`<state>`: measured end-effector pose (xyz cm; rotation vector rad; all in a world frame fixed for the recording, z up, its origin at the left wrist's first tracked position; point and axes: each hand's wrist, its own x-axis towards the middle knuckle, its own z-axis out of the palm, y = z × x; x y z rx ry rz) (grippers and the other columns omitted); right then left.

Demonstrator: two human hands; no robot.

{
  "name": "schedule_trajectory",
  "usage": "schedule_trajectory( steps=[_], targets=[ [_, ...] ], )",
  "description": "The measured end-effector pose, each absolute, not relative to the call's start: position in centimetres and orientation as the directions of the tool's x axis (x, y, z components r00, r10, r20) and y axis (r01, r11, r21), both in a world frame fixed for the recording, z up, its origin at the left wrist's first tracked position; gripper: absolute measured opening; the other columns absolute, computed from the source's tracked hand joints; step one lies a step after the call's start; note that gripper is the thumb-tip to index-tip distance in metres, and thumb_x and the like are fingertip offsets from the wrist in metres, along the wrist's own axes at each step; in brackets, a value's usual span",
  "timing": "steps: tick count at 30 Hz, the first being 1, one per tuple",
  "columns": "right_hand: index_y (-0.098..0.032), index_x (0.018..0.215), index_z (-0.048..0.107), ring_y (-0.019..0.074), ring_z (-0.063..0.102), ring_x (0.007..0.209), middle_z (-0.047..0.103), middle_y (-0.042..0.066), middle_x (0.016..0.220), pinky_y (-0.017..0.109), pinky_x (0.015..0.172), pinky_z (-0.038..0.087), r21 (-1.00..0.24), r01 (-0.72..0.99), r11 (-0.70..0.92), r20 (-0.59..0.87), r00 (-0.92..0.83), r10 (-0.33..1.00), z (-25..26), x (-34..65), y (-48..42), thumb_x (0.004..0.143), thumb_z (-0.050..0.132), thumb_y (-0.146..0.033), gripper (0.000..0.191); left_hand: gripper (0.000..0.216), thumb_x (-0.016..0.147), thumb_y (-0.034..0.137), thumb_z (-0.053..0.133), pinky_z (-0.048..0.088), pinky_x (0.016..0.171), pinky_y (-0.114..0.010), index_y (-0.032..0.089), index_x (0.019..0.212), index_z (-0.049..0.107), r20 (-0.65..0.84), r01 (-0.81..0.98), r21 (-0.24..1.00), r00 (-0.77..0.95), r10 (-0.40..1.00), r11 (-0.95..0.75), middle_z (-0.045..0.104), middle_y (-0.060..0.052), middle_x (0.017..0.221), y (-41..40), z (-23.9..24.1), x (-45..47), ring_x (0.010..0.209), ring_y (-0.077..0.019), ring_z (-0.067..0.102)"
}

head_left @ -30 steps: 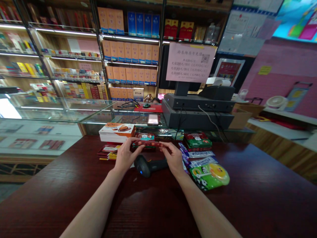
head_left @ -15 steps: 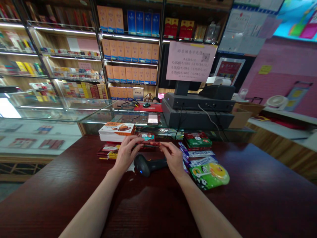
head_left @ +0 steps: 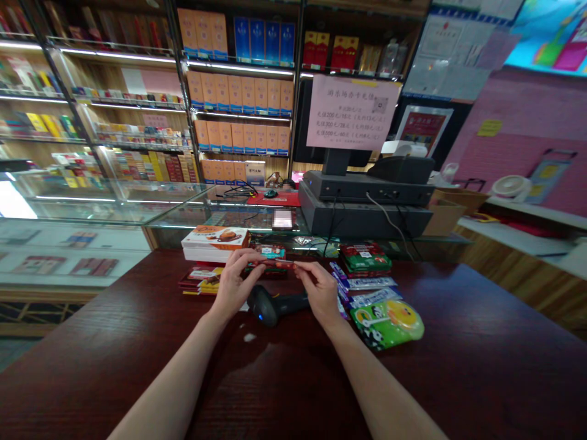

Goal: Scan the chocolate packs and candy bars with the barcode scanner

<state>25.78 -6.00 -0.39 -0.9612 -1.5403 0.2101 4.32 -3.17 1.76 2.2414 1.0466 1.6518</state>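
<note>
Between them, my left hand (head_left: 235, 282) and my right hand (head_left: 321, 292) pinch the two ends of a thin red packet (head_left: 282, 264), seen nearly edge-on. Its print is too small to read. Below it a black barcode scanner (head_left: 265, 307) with a blue light lies on the dark red table (head_left: 284, 391). Flat yellow and red packets (head_left: 202, 280) and a white and orange box (head_left: 215, 245) are beside my left hand. A teal and brown packet (head_left: 271, 250) lies just behind the held one. Purple and white stick packs (head_left: 372, 292) are near my right hand.
A green pouch with a yellow duck (head_left: 389, 324) and a stack of red and green packets (head_left: 365, 258) are on the right. Behind stand a glass counter (head_left: 183, 214) and a cash register (head_left: 362, 208) with a paper sign (head_left: 351, 113). Shelves of boxes (head_left: 243, 91) line the back.
The red packet has tilted slightly between my fingers, and a pale edge now shows along it. Both hands stay in almost the same place.
</note>
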Motion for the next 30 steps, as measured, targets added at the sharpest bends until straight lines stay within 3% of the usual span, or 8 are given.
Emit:
schedule_trajectory(
  steps=[6,13,19,30],
  targets=[
    [-0.025,0.104,0.074,0.0194,0.069,0.084,0.073,0.003,0.09,0.03,0.076,0.052,-0.624,0.443,0.643,0.747,0.098,0.658,-0.32,25.8,-6.03,0.096,0.059,-0.025,0.018,0.01,0.09,0.024,0.063,0.049,0.093,-0.034,0.023,0.097,0.07,0.723,0.381,0.591,0.142,0.677,-0.711,0.065,-0.003,0.102,-3.04,1.68,4.39,0.101,-0.0188,0.061],
    [-0.025,0.104,0.074,0.0196,0.069,0.084,0.073,0.004,0.09,0.031,0.076,0.052,-0.647,0.437,0.625,0.726,0.103,0.679,-0.39,25.71,-6.05,0.096,0.058,-0.026,0.018,0.01,0.09,0.025,0.063,0.05,0.091,-0.034,0.023,0.098,0.068,0.723,0.383,0.593,0.134,0.678,-0.708,0.065,-0.003,0.101,-2.88,1.44,4.43,0.099,-0.0185,0.062],
    [-0.024,0.098,0.075,0.0185,0.069,0.075,0.073,0.001,0.081,0.029,0.071,0.052,-0.743,0.383,0.549,0.647,0.199,0.736,-0.3,25.58,-5.99,0.093,0.061,-0.029,0.015,0.031,0.09,0.028,0.066,0.051,0.093,-0.036,0.025,0.121,0.062,0.764,0.424,0.54,0.114,0.635,-0.726,0.067,-0.004,0.111,-3.01,1.29,4.42,0.101,-0.0185,0.063],
    [-0.025,0.098,0.075,0.0192,0.07,0.075,0.074,0.002,0.085,0.03,0.071,0.053,-0.736,0.375,0.564,0.654,0.178,0.735,-0.46,25.57,-5.87,0.093,0.061,-0.031,0.016,0.013,0.091,0.029,0.063,0.052,0.089,-0.035,0.023,0.102,0.067,0.757,0.418,0.555,0.105,0.645,-0.72,0.068,-0.004,0.101,-3.17,1.78,4.49,0.098,-0.0194,0.063]
  ],
)
